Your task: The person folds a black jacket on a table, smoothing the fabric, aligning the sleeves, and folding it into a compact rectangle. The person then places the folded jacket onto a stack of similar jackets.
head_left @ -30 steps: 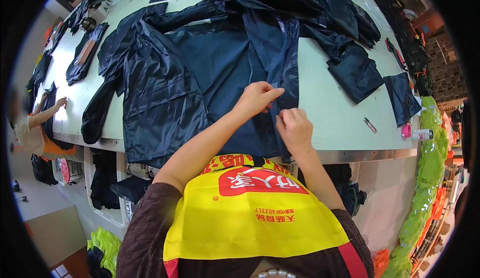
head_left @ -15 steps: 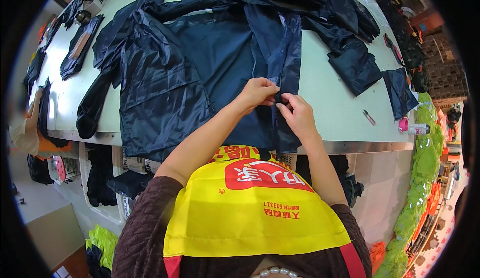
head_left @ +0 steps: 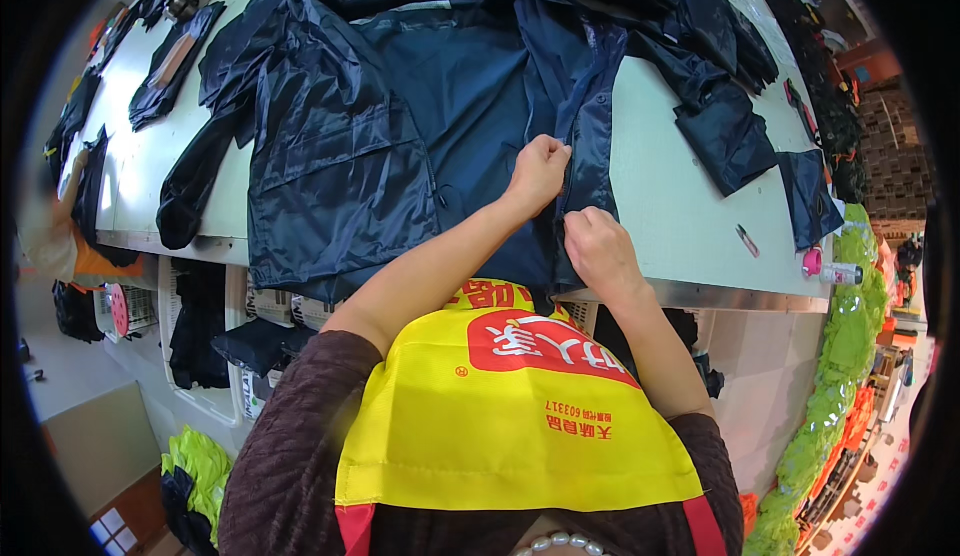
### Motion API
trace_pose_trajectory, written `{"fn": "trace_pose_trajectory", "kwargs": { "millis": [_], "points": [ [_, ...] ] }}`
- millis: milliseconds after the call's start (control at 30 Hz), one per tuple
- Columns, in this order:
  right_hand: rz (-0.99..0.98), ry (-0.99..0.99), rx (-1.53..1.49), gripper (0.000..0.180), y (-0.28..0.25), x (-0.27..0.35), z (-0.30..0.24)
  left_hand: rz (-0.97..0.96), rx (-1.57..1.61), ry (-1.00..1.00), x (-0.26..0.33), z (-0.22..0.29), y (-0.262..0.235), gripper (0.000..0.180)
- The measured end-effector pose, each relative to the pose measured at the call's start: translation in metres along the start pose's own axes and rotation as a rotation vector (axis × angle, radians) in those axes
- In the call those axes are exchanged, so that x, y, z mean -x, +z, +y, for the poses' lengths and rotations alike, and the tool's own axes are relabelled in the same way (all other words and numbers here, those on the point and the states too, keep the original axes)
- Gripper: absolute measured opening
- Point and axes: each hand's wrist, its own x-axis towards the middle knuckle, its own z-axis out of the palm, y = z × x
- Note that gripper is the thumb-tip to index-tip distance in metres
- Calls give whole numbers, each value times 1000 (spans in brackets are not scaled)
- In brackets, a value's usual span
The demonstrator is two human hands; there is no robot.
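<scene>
A dark navy jacket (head_left: 340, 191) lies spread out before me, its front parted so the lining (head_left: 455, 86) shows. Along its right front edge runs a strip with a zipper (head_left: 572, 146). My left hand (head_left: 540, 169) is closed, pinching the zipper strip about halfway along the edge. Lower on the same strip, closer to the hem, my right hand (head_left: 600, 250) has its fingers pressed together on the edge. The jacket's bottom hem hangs at the table's front edge, in front of my yellow apron (head_left: 520, 446).
Right of the jacket, a small slim tool (head_left: 747, 240) lies on the pale table (head_left: 665, 221). Dark folded garments (head_left: 728, 136) are beyond it. A clear bottle (head_left: 838, 274) stands out at the right corner. Below the table are white crates (head_left: 240, 346).
My hands have drawn apart along the zipper strip: the left has gone up it, the right down toward the hem. The whole view has shifted slightly.
</scene>
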Motion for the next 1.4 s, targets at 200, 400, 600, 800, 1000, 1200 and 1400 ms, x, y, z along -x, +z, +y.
{"fn": "trace_pose_trajectory", "kwargs": {
  "millis": [200,400,600,800,1000,1200,1400],
  "points": [
    [27,34,-30,10,9,8,-3,-97,286,-283,13,-20,-13,32],
    [30,106,-108,9,12,22,-18,-388,59,-434,83,4,-42,29],
    [-220,408,-739,14,-30,27,-48,-273,565,-490,76,-9,-39,18],
    [-507,394,-733,57,29,85,-32,-303,796,-399,78,39,-15,18],
    [347,657,-1792,40,37,41,-7,-339,346,-128,84,34,-14,19],
    [102,1127,-2118,18,40,24,-6,-328,236,-224,88,16,-40,20],
    [-227,1138,-2532,22,57,16,-4,-104,-330,104,97,12,-73,32]
  ]
}}
